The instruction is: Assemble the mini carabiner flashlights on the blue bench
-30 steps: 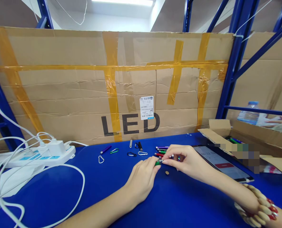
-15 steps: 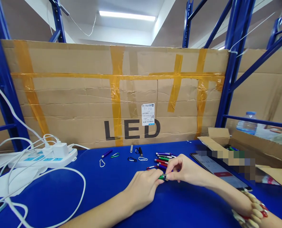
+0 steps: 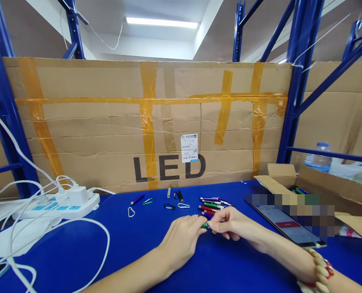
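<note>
My left hand is closed around a small green tube with a shiny silver end. Most of the tube is hidden by the fingers, so its exact kind does not show. At the silver end, my right hand pinches with thumb and forefinger; a small metal part seems to be between them, too small to name. Just behind the hands lies a group of shiny pen-like tubes in purple, green and red, partly covered by my right hand.
Farther back lie a purple tube, a green carabiner, silver carabiners, a black tube and a grey tube. A phone and open carton are right; a power strip with white cables is left.
Both hands have shifted slightly left with the green tube. My right hand has turned a little and dropped lower, showing more of the tubes behind it.
</note>
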The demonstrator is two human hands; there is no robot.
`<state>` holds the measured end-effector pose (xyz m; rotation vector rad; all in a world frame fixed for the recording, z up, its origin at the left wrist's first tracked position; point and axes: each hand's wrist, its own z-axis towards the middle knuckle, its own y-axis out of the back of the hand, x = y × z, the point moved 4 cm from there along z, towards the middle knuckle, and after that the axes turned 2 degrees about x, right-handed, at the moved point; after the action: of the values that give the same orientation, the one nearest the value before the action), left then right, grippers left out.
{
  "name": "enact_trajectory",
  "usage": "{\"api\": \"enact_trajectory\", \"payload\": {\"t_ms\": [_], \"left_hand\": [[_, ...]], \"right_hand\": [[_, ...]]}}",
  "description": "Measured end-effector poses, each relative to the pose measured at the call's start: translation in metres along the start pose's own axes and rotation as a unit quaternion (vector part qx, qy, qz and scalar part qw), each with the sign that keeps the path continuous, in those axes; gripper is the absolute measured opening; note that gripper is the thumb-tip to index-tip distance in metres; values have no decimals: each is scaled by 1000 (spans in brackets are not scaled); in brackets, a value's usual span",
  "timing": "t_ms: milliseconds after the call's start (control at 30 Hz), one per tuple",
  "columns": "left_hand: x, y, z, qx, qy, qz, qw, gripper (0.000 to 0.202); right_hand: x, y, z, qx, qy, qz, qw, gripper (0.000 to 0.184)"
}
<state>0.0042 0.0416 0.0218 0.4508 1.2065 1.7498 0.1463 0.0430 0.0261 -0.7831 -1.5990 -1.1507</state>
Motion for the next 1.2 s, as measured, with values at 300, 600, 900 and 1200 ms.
{"api": "enact_trajectory", "payload": {"t_ms": [300,600,900,1200], "left_hand": [[0,2,0,-12,14,-62,998,23],[1,-1,1,40,41,-84,995,21],[4,-5,0,35,61,-74,995,10],[2,-3,1,32,109,-31,993,9]], "right_hand": [[-1,1,5,-5,22,4,1000,45],[1,0,6,-26,50,-35,998,47],[-1,0,12,-37,95,-50,993,45],[8,7,8,-77,150,69,983,48]]}}
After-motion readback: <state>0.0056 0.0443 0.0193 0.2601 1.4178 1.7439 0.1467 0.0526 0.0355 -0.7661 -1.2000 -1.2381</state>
